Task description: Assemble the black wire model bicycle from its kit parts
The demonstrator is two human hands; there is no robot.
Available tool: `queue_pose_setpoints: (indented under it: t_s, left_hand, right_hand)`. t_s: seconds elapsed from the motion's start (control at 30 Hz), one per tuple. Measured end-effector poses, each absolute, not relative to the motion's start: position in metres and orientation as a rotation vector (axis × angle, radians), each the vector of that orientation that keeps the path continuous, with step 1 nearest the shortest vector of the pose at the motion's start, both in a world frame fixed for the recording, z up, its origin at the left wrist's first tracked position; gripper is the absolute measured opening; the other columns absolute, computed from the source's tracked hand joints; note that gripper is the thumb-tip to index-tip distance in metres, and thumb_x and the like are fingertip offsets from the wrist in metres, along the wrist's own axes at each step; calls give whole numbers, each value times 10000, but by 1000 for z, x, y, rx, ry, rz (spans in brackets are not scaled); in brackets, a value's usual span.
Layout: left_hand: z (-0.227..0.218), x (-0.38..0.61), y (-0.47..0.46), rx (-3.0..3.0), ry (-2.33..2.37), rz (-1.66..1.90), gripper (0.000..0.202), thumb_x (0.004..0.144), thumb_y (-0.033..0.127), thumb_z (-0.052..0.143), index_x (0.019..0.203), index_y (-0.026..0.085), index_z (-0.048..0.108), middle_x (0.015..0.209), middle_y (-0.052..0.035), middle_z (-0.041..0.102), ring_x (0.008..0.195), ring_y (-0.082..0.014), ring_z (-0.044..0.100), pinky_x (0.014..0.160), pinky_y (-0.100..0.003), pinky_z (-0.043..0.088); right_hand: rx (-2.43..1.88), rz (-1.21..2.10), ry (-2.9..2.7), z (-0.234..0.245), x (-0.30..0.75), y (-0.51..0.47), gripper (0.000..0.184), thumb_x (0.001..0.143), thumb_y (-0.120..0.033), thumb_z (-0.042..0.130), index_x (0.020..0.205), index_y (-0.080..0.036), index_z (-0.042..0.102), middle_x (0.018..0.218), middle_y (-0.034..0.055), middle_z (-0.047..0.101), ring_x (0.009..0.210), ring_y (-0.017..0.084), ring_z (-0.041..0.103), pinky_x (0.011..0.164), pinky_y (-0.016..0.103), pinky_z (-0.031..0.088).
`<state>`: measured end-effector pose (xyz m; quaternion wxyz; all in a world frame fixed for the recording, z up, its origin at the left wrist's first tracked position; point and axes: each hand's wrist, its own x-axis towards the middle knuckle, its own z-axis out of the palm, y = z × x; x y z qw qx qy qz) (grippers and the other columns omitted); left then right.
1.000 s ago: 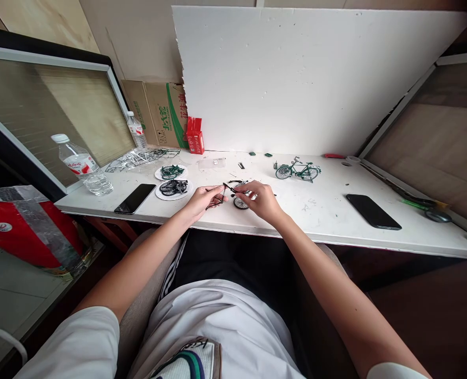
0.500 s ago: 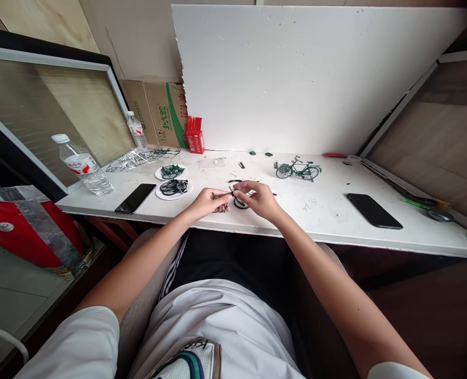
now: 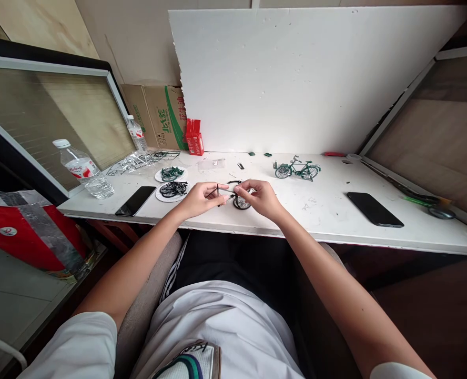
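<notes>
Black model-bicycle part (image 3: 217, 188) is pinched between a seated person's left hand (image 3: 204, 200) and right hand (image 3: 260, 200), over the front of a white desk (image 3: 316, 210).

Each grip is closed, thumb against fingertips, on the part; whether it is one piece or two is too small to tell. Beneath the right hand lies a black wheel (image 3: 241, 203). To the left, the rear dish (image 3: 159, 178) holds green bicycle parts (image 3: 172, 172), the front dish (image 3: 174, 199) black bicycle parts (image 3: 173, 189). Water fills the lower part of the near bottle (image 3: 84, 171); a second bottle (image 3: 136, 134) stands behind, beside a cardboard box (image 3: 154, 116) and a red carton (image 3: 194, 138), contents out of sight. A green model bicycle (image 3: 298, 169) stands upright at right, and two phones (image 3: 374, 209) flank the hands. A white panel (image 3: 316, 79) rises behind the desk.
</notes>
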<state>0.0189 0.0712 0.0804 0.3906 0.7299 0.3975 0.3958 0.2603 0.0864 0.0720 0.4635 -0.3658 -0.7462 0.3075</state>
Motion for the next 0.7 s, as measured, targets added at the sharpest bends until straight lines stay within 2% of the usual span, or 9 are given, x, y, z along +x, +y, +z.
queue_pose_setpoints:
  t_s: [0.07,0.13,0.23,0.33,0.43,0.57,0.7]
  left_hand:
    - [80,17,78,1674,932,1110,631,879,612,761,1267,115,758,923,-126,801,896,-262,739,893,-367,530]
    - [73,21,82,1455,845,1233,752,898,771,612,1230,110,753,1003,-160,805,942,-286,749,920,-398,539]
    - [55,39,82,1264,736,1243,918,864,910,458,1271,132,723,1183,-193,782,1119,-328,738,950,-408,544]
    - [42,59,73,1173,681,1153,845,878,868,543,1358,185,674,1304,-180,745,1205,-327,713,978,-414,550]
    - [38,71,65,1077,658,1106,728,918,781,613,1392,230,630,1252,-149,757,1160,-304,730,998,-434,552]
    - [39,76,61,978,676,1089,576,920,689,690,1223,200,657,1070,-126,758,1095,-282,728,1001,-433,552]
    - [37,78,61,932,716,1147,453,911,615,725,1051,196,625,866,-62,670,894,-215,672,882,-367,548]
  right_hand:
    - [-900,787,-1770,71,261,88,568,883,-754,714,880,-188,770,947,96,791,884,240,729,669,310,597]
    - [-906,813,-1687,71,261,90,575,860,-763,736,895,-190,773,942,95,784,864,236,722,636,306,604]
    - [-928,810,-1593,70,259,91,583,839,-773,750,919,-197,787,902,91,768,829,236,715,603,313,610]
    - [-926,752,-1574,69,257,89,576,857,-768,736,923,-200,797,902,95,775,843,247,726,622,325,611]
    - [-904,713,-1598,68,253,87,551,878,-743,732,932,-200,812,947,103,798,898,263,747,666,336,615]
    - [-894,680,-1644,66,249,83,508,896,-707,738,937,-207,822,968,101,813,938,271,760,687,338,599]
    - [-903,615,-1704,65,246,80,490,913,-698,727,922,-216,820,984,97,812,949,259,750,672,326,556]
